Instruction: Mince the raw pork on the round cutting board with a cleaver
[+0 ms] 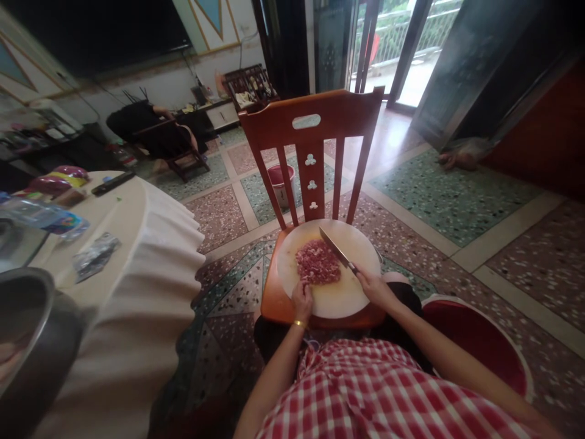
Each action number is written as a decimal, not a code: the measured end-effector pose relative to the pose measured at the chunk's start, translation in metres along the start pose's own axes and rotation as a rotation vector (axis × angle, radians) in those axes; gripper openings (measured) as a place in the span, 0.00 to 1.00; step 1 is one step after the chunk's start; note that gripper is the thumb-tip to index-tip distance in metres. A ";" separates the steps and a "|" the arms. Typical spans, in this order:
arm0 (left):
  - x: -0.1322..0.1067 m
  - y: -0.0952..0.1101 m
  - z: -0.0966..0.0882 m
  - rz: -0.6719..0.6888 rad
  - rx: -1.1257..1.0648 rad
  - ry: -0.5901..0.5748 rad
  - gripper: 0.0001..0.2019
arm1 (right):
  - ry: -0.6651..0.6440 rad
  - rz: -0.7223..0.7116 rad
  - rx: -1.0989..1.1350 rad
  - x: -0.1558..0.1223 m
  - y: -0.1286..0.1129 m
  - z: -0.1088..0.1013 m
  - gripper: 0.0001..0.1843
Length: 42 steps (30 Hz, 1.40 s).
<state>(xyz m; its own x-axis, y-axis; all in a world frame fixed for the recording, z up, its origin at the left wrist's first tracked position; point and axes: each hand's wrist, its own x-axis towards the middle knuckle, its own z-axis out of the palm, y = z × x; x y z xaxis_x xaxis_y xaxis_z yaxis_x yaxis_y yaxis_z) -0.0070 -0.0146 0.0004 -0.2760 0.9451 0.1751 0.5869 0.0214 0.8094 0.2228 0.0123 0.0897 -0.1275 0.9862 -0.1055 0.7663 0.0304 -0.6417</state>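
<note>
A heap of chopped red meat (317, 262) lies on a round white cutting board (338, 303), which rests on the seat of a wooden chair (269, 292). In my right hand (375, 288) is the handle of a kitchen knife (336, 249); its blade slants across the board along the meat's right side. My left hand (301, 300), with a gold band at the wrist, is at the near left edge of the meat. Its fingers are bent together and pinch at that edge, though the fingertips are small and partly hidden.
The chair's tall back (315, 137) rises behind the board. At left, a cloth-covered table (132, 213) holds a large metal pot (50, 341) and a plastic bottle (55, 216). A red basin (475, 347) stands on the floor to my right, and a bucket (281, 183) behind the chair.
</note>
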 end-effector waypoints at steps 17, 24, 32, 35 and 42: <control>-0.002 0.000 -0.001 -0.075 -0.164 0.028 0.10 | 0.148 -0.338 0.224 -0.018 -0.038 0.005 0.25; -0.004 -0.001 -0.006 -0.156 -0.283 0.009 0.10 | -0.044 -0.278 0.007 -0.017 -0.043 0.023 0.22; -0.006 0.007 -0.011 -0.213 -0.372 0.034 0.10 | -0.104 -0.234 -0.103 -0.015 -0.037 0.041 0.23; -0.010 0.007 -0.015 -0.220 -0.414 0.042 0.10 | -0.072 -0.285 -0.074 -0.015 -0.041 0.034 0.22; -0.012 0.007 -0.019 -0.278 -0.417 0.082 0.11 | -0.006 -0.314 -0.104 -0.018 -0.050 0.030 0.23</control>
<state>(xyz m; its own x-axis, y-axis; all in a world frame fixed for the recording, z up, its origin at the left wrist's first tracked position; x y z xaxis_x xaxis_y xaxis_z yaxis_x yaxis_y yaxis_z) -0.0140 -0.0319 0.0149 -0.4475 0.8929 -0.0492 0.1332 0.1210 0.9837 0.1681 -0.0115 0.1003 -0.3711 0.9251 0.0799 0.7494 0.3492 -0.5625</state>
